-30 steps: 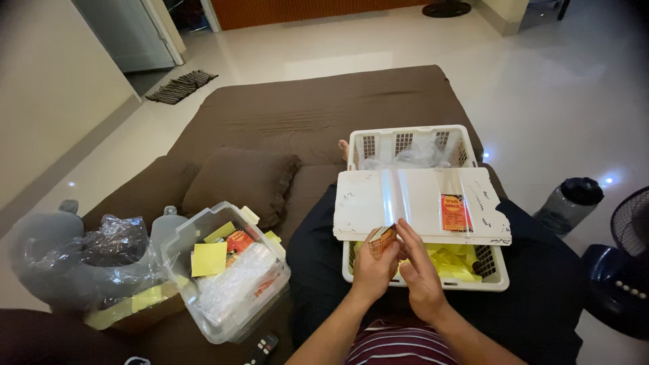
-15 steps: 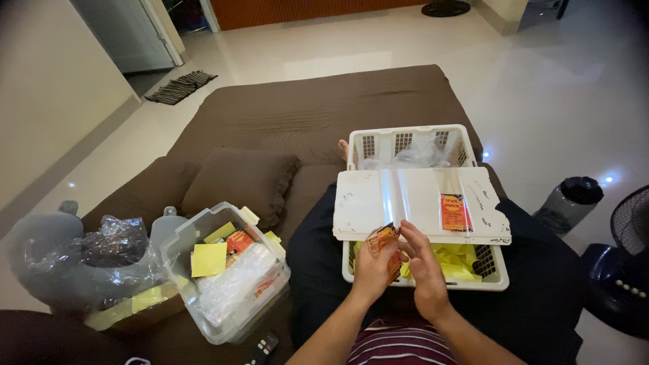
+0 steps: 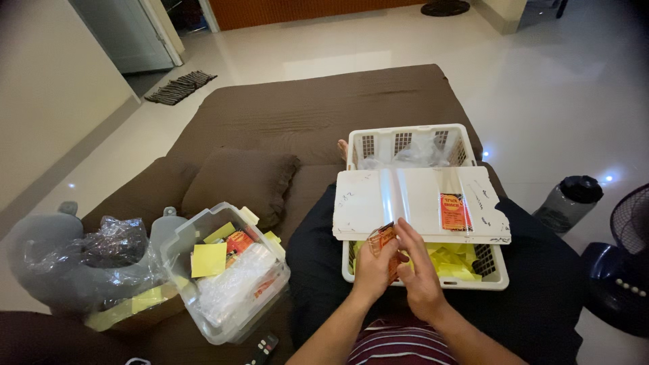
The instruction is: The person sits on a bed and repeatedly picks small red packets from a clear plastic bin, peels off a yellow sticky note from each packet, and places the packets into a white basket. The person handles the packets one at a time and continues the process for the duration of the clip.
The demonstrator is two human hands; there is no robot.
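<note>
Glossy pale floor tiles [image 3: 561, 88] surround a brown mattress [image 3: 318, 108] where a person sits with a white slatted basket [image 3: 405, 145] resting across dark-trousered legs. Over the middle of the basket lies a scuffed white board [image 3: 365, 203], carrying a clear plastic sleeve [image 3: 395, 189] and a red-and-orange packet [image 3: 455, 212] toward its right end. At the basket's near edge, the left hand [image 3: 372, 270] is closed around a small orange sachet [image 3: 385, 238], held upright just below the board. The right hand [image 3: 418, 270] is partly curled, its fingertips [image 3: 403, 228] touching the sachet from the right. Yellow paper slips [image 3: 453, 260] fill the basket's near compartment beside the hands, and crumpled clear plastic [image 3: 419, 154] sits in its far compartment. Left of the basket, a brown cushion [image 3: 236, 179] lies on the mattress, and nearer the person a clear plastic tub [image 3: 226, 270] holds yellow notes, orange packets and plastic wrap. Farther left of the basket sits a grey lump draped in crinkled film [image 3: 101, 250]. Right of the basket, on the floor, stand a dark-capped water bottle [image 3: 568, 199] and part of a dark fan [image 3: 622, 263].
</note>
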